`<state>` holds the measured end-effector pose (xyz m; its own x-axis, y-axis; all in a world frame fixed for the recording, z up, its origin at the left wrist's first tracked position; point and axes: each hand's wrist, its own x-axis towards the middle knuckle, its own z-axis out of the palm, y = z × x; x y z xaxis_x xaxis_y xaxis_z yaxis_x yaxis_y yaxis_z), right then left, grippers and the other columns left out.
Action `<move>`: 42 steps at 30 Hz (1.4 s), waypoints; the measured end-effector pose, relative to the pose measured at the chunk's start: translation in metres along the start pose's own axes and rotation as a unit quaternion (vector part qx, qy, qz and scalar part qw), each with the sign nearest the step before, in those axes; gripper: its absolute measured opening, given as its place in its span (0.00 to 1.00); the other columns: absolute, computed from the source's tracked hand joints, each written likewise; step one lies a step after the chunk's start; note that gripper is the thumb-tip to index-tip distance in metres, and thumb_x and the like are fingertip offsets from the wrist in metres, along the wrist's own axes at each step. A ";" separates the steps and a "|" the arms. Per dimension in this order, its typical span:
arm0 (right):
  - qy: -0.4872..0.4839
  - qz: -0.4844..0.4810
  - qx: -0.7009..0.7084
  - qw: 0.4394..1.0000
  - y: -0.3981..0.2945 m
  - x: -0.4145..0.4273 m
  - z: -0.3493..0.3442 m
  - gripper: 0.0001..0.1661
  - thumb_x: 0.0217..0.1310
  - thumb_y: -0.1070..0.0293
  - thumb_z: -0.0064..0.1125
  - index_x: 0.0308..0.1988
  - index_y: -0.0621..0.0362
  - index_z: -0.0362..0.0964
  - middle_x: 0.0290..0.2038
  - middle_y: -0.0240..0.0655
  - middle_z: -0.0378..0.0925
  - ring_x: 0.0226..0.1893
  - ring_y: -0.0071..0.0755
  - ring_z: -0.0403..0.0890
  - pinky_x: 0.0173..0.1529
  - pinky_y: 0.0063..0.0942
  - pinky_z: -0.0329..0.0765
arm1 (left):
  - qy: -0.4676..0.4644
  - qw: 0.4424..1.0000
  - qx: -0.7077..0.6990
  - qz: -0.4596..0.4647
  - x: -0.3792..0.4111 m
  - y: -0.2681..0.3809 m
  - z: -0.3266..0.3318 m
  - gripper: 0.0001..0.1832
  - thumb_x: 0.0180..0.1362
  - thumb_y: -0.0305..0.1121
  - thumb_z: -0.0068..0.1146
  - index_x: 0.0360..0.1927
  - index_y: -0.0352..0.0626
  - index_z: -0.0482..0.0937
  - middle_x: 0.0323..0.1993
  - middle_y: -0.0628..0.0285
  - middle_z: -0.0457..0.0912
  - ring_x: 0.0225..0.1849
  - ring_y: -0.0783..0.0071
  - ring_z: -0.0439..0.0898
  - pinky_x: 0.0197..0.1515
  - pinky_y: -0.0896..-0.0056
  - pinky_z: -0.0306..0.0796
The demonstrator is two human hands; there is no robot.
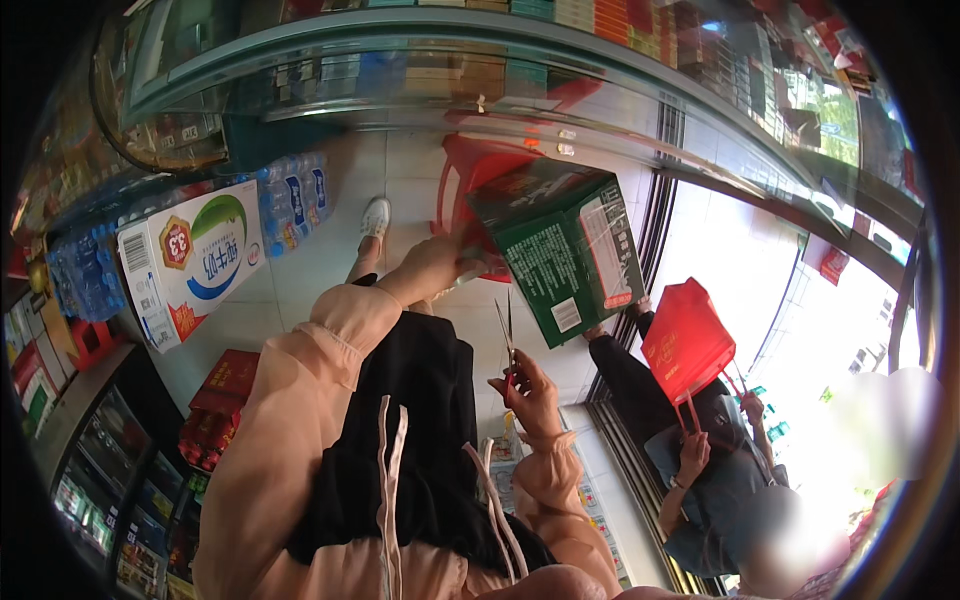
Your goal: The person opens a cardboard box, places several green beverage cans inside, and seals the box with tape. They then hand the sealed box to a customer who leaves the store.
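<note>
A dark green cardboard carton [559,262] with white printing rests tilted on a red plastic stool [465,169]. My left hand [431,262] reaches to the carton's left side. Its fingers are blurred and partly hidden, beside a glossy clear strip that may be tape or plastic, so its grip is unclear. In my right hand [534,390] is a pair of scissors [508,337] with red handles. The blades point up toward the carton, slightly apart, and stand left of its lower edge.
A glass display counter [450,37] crosses the top. At left are a white milk carton [195,255], bottled-water packs [294,199] and red packages [217,405]. Another person [720,457] at right holds a red bag [690,341] near the door track [656,225].
</note>
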<state>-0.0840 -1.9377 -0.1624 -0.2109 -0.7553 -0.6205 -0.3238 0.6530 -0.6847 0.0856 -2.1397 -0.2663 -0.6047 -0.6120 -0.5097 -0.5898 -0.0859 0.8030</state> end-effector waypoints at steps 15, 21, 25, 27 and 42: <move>-0.016 -0.025 -0.003 1.000 -0.015 0.054 0.025 0.32 0.46 0.74 0.72 0.53 0.61 0.71 0.21 0.27 0.68 0.18 0.16 0.67 0.24 0.18 0.70 | -0.077 0.971 -0.203 0.100 0.002 -0.019 -0.007 0.06 0.59 0.24 0.58 0.40 0.39 0.79 0.39 0.61 0.83 0.44 0.73 0.81 0.49 0.72 0.72; -0.020 -0.026 -0.022 0.999 -0.032 0.059 0.021 0.30 0.49 0.78 0.69 0.54 0.59 0.72 0.19 0.25 0.64 0.19 0.15 0.62 0.25 0.18 0.67 | -0.098 0.981 -0.152 0.077 0.008 -0.016 -0.017 0.05 0.59 0.27 0.59 0.38 0.40 0.80 0.37 0.62 0.84 0.44 0.72 0.81 0.48 0.72 0.72; -0.026 -0.002 0.000 1.000 -0.028 0.057 0.021 0.30 0.50 0.81 0.67 0.55 0.60 0.71 0.19 0.25 0.64 0.20 0.16 0.62 0.25 0.18 0.66 | -0.113 0.967 -0.213 0.080 0.009 -0.018 -0.017 0.07 0.57 0.31 0.61 0.37 0.39 0.80 0.35 0.61 0.84 0.40 0.72 0.82 0.47 0.72 0.72; -0.022 0.004 0.000 1.000 -0.026 0.057 0.022 0.30 0.50 0.82 0.66 0.55 0.60 0.72 0.19 0.25 0.64 0.20 0.16 0.62 0.25 0.18 0.67 | -0.135 0.956 -0.248 0.075 0.008 -0.016 -0.020 0.10 0.56 0.34 0.64 0.37 0.40 0.80 0.34 0.61 0.84 0.38 0.72 0.82 0.45 0.71 0.72; 0.011 -0.001 -0.020 1.000 -0.008 0.058 0.028 0.28 0.49 0.76 0.69 0.53 0.60 0.73 0.21 0.29 0.70 0.19 0.20 0.67 0.25 0.22 0.69 | 0.012 0.999 0.017 -0.047 0.009 0.012 -0.012 0.32 0.45 0.69 0.59 0.29 0.46 0.82 0.22 0.62 0.82 0.28 0.63 0.82 0.31 0.66 0.72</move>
<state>-0.0678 -1.9855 -0.2036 -0.2298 -0.7585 -0.6097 -0.3610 0.6483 -0.6704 0.0792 -2.1561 -0.2575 -0.5332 -0.6207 -0.5748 -0.6619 -0.1170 0.7404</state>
